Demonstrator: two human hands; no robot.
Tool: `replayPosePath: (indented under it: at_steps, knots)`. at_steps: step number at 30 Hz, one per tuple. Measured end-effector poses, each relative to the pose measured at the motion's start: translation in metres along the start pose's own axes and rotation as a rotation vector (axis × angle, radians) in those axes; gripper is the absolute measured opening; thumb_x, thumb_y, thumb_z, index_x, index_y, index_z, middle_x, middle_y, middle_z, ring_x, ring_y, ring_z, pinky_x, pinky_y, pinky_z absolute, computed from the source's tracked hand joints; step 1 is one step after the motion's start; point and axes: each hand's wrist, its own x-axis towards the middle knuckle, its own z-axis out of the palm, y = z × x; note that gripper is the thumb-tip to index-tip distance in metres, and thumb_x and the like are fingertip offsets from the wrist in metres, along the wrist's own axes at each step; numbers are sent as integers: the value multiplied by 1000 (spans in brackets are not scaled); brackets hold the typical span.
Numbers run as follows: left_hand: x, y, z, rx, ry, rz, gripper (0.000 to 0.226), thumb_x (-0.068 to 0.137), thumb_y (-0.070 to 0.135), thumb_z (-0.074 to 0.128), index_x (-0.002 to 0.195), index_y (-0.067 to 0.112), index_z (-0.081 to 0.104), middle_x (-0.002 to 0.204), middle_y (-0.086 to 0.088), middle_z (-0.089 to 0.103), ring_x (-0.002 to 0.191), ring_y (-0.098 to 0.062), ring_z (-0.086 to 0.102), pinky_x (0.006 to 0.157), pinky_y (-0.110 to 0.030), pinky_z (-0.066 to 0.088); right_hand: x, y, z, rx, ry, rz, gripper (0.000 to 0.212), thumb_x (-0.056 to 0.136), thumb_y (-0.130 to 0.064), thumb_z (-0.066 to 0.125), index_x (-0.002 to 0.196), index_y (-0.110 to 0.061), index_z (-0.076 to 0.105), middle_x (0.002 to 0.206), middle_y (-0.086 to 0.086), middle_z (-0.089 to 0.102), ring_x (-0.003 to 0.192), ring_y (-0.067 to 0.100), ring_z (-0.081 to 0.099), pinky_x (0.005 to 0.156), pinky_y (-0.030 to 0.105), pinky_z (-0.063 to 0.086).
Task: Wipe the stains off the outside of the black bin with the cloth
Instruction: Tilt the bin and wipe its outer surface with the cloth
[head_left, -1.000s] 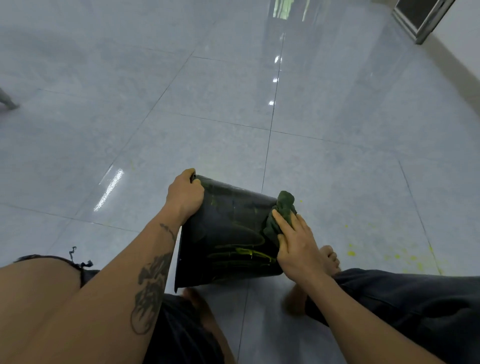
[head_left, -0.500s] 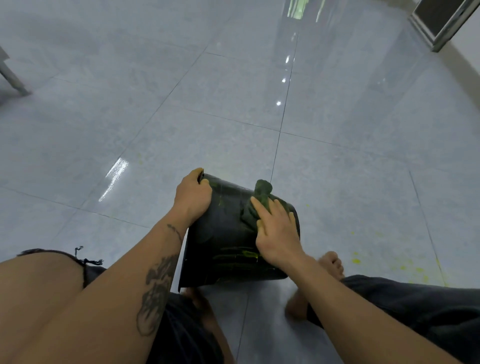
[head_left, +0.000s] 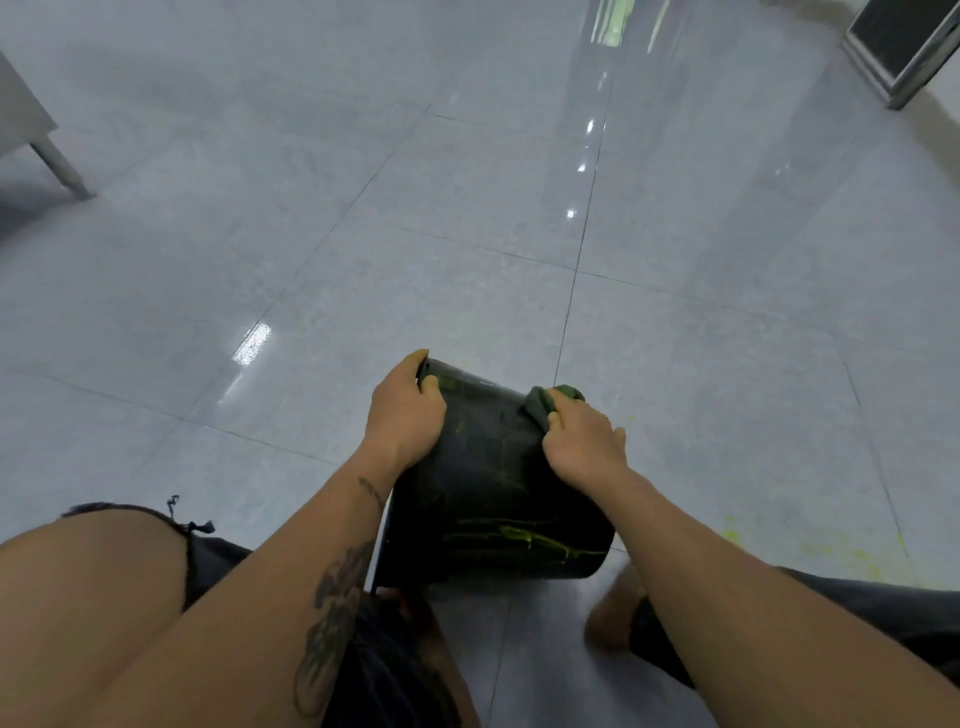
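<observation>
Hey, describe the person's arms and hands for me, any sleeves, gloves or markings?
Both arms are bare, no sleeves in view. The left hand and right hand wear no gloves. The left forearm carries a large dark tattoo, with a smaller dark mark near the wrist.

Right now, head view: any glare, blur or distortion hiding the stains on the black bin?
Head view: glare sits only on the glossy floor, off the black bin; the bin's side is dim, yet yellow stains read clearly at its near end. Head view: wide-angle bows the tile lines slightly; little blur on the left hand, right hand or cloth.
</observation>
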Motion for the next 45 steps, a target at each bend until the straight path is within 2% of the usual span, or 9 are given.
replayPosePath:
  at_steps: [7, 13, 19, 22, 26, 29, 36, 42, 45]
  knots:
    - [18, 8, 2, 11, -30, -19, 49, 101, 19, 42, 150, 17, 43, 153, -8, 45, 139, -28, 43, 117, -40, 32, -79, 37, 28, -27, 64, -265, 60, 96, -34, 29, 153, -41, 14, 165, 3, 13, 152, 20, -1, 122, 52, -3]
    - [2, 2, 2, -25, -4, 1, 48, 101, 20, 43, 149, 19, 45, 154, -3, 45, 140, -24, 42, 118, -38, 32, -11, 32, 0, 15, -36, -10, 48, 100, -31, 31, 147, -36, 32, 156, 2, 35, 142, 30, 29, 116, 66, 6]
    - [-4, -6, 0, -87, 29, 10, 47, 100, 19, 45, 147, 22, 49, 150, -1, 49, 136, -22, 46, 114, -32, 35, 15, -3, -11, 72, -180, 196, 43, 96, -39, 30, 134, -33, 49, 143, 10, 47, 128, 39, 43, 108, 50, 28]
    - [0, -7, 1, -104, 26, -2, 48, 98, 18, 46, 146, 21, 51, 148, 0, 52, 135, -22, 48, 113, -33, 36, -5, -32, 1, 6, -99, -33, 47, 93, -30, 33, 139, -35, 43, 149, 12, 43, 134, 38, 39, 112, 54, 27]
    - [4, -7, 2, -145, 18, -2, 48, 96, 18, 48, 144, 20, 52, 145, 0, 55, 130, -20, 52, 112, -36, 40, -67, -23, 27, 25, 21, -414, 57, 99, -32, 33, 153, -40, 18, 165, 3, 15, 152, 24, 4, 123, 50, 2]
    - [3, -7, 2, -165, 16, -4, 47, 98, 19, 49, 145, 21, 51, 147, 2, 53, 133, -19, 50, 113, -35, 38, -74, 26, 28, -76, 91, -598, 61, 95, -36, 36, 153, -44, 19, 163, 1, 22, 152, 22, 11, 123, 47, 8]
    - [2, -8, 1, -202, 29, -16, 48, 96, 19, 52, 144, 23, 53, 147, 4, 53, 135, -18, 48, 114, -35, 37, -18, 35, 12, 57, 67, -68, 53, 91, -34, 35, 144, -31, 43, 150, 6, 44, 137, 32, 37, 113, 53, 28]
    - [0, -8, 2, -199, 35, -6, 48, 93, 19, 53, 141, 24, 57, 142, 5, 58, 130, -16, 53, 112, -37, 41, -62, -20, 21, 6, -3, -257, 64, 98, -35, 42, 155, -36, 15, 166, 4, 9, 152, 27, 1, 122, 54, 1]
    - [1, -10, 1, -252, 1, -19, 49, 91, 20, 54, 140, 25, 57, 141, 6, 58, 128, -15, 55, 109, -39, 44, -71, -18, 25, 16, 27, -292, 64, 98, -36, 44, 154, -42, 13, 166, 2, 8, 152, 24, -3, 122, 53, -3]
